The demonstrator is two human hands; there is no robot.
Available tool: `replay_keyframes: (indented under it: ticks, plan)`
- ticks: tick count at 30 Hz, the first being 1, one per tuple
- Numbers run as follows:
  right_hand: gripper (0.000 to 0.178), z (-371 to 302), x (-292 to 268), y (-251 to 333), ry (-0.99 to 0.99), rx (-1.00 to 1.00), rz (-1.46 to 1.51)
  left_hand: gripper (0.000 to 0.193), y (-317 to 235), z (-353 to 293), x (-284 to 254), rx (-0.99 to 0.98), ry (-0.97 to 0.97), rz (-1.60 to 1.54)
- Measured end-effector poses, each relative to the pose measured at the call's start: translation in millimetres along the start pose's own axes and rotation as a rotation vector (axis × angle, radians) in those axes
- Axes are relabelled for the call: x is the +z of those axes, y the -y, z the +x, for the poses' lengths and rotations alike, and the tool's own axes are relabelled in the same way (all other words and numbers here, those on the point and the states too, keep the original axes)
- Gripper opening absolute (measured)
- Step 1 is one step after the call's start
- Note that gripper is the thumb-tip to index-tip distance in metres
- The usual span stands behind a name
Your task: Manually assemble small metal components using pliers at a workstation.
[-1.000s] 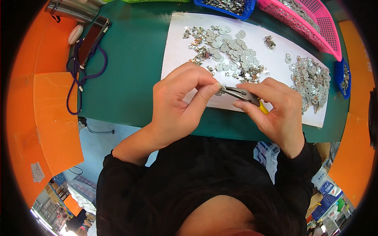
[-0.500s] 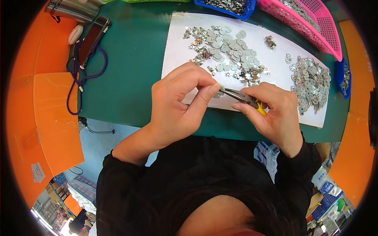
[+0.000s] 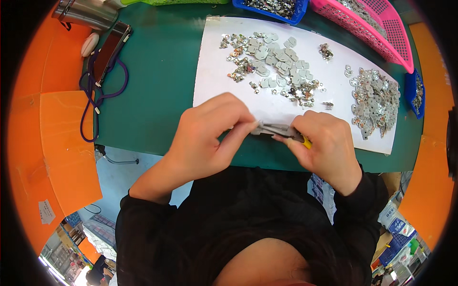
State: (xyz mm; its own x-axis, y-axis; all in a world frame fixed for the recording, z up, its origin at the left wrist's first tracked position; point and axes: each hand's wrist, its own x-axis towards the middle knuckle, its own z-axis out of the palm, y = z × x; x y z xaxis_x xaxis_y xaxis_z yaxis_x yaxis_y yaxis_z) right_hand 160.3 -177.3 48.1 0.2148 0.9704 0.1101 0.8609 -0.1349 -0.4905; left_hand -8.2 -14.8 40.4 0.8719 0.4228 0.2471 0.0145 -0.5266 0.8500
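My right hand (image 3: 327, 148) is closed around a pair of pliers (image 3: 281, 129) with yellow grips, its jaws pointing left. Between thumb and forefinger, my left hand (image 3: 207, 133) pinches a small metal part (image 3: 256, 129) right at the plier tips. Fingers and jaws hide much of that part. Both hands are over the near edge of a white board (image 3: 212, 62). Beyond them lie a pile of flat grey metal plates (image 3: 285, 62) and small shiny metal fittings (image 3: 303, 91). On the board's right is a heap of silvery perforated metal pieces (image 3: 374, 102).
A pink basket (image 3: 398, 40) and blue trays (image 3: 298, 16) of metal parts stand along the back and right of the green table (image 3: 152, 95). At left are a phone (image 3: 110, 52) with a purple cord (image 3: 121, 88) and a steel cup (image 3: 90, 14). Orange panels (image 3: 71, 143) flank the table.
Both hands, with the pliers and the small part, have moved slightly left and nearer to me. A small cluster of metal bits on the board above my right hand now shows.
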Motion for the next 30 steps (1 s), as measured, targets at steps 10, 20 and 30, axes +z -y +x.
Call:
replay_keyframes:
  ticks: [10,20,30]
  plan:
    - [0.03,15.5,9.7,6.4,-0.003,-0.141,-0.144,0.01,18.5,-9.0,-25.5,0.111,0.307,0.215]
    - [0.047,34.6,39.5,2.8,-0.295,-0.083,-0.1,0.018,39.9,-10.6,-23.5,-0.358,-0.2,-0.388]
    - [0.044,2.0,47.2,13.8,-0.239,-0.152,-0.054,0.017,47.9,4.7,-21.2,-0.55,-0.228,-1.117]
